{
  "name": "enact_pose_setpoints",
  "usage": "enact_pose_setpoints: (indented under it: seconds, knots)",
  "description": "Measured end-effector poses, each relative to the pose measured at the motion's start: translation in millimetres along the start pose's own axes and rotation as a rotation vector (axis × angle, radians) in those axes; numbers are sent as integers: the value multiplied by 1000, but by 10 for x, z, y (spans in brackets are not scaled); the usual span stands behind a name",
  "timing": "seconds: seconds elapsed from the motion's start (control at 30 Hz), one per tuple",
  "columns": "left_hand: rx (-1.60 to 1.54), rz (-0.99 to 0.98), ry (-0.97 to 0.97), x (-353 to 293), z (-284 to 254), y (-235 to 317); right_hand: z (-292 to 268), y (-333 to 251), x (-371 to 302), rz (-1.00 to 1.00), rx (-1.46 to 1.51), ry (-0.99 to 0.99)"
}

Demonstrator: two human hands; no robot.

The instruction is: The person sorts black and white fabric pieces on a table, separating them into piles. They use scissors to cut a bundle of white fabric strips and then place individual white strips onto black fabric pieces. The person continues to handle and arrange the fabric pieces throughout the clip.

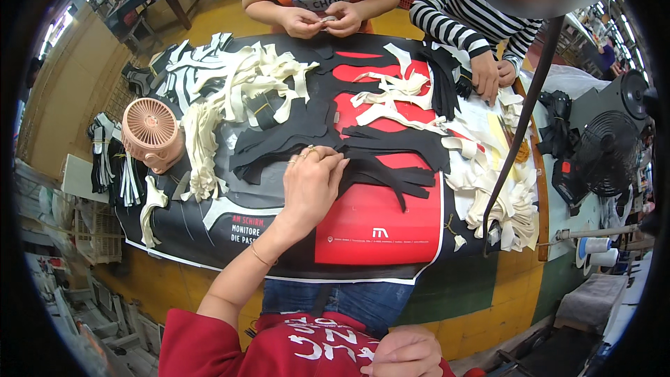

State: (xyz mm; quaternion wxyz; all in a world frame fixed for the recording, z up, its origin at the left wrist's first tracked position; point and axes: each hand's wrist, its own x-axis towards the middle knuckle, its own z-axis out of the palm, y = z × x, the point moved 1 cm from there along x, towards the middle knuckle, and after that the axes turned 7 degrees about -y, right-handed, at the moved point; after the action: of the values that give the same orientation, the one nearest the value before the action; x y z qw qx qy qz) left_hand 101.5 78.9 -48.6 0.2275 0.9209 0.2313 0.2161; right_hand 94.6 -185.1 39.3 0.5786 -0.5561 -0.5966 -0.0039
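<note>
My left hand [314,178] reaches over the middle of the table with its fingers bent together on a stack of cut black fabric pieces [279,141]. It seems to pinch the edge of one piece; the fingertips are partly hidden. Other long black fabric strips [398,178] fan out to the right of that hand, over a red printed sheet [391,223]. Close to my chest, at the lower edge, my right hand [407,355] is curled closed. What it holds, if anything, does not show.
Cream fabric pieces [258,73] heap at the far left, more cream pieces [513,209] at the right. A pink fan [151,132] stands left. Across the table, one person's hands [324,21] hold something small; a striped-sleeved person's hands [488,73] work among pieces. A dark pole [523,126] crosses the right side.
</note>
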Motion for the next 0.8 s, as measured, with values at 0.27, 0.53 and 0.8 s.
enact_pose_setpoints:
  seconds: [0.27, 0.53, 0.8]
  knots:
    - [273, 327, -77, -715, 201, 256, 47, -25, 0, -45, -65, -66]
    - [112, 187, -219, -1137, 118, 63, 206, 1355, 544, 261, -454, -117]
    - [7, 161, -170, -1141, 129, 39, 131, 2780, 1251, 502, -718, -288]
